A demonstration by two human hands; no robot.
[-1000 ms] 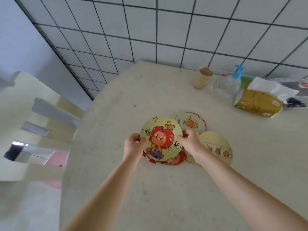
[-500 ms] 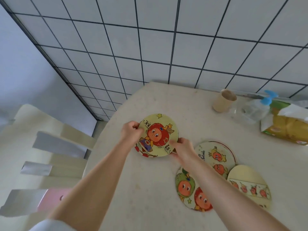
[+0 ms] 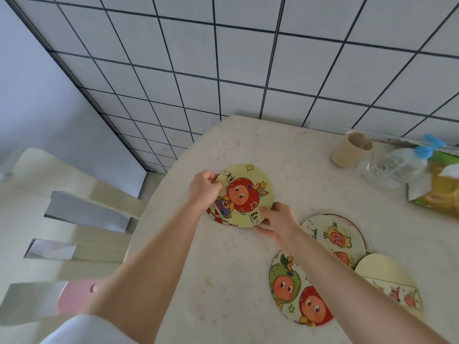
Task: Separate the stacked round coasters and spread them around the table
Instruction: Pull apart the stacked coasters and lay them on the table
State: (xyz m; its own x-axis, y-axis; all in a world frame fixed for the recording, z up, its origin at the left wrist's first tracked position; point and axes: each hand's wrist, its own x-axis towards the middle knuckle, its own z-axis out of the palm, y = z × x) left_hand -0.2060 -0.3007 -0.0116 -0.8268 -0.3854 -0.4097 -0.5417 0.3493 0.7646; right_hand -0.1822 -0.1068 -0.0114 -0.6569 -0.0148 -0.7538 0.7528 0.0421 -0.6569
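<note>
A small stack of round cartoon coasters (image 3: 244, 194) sits near the table's left edge; the top one shows a red apple character, and a red-rimmed one peeks out beneath it. My left hand (image 3: 204, 188) grips the stack's left rim. My right hand (image 3: 278, 220) pinches its lower right rim. Three separate coasters lie to the right: one with small orange figures (image 3: 334, 238), one with a green and a red character (image 3: 294, 290), and a pale yellow one (image 3: 390, 279) partly overlapping.
A beige cup (image 3: 351, 148), a clear pump bottle with a blue top (image 3: 402, 165) and a yellow tissue pack (image 3: 439, 194) stand at the back right by the tiled wall. A cream chair (image 3: 62, 219) stands left of the table (image 3: 223, 281).
Both hands carried the stack from the table's middle toward its left edge, leaving the three other coasters lying to the right. The view tilted up and left.
</note>
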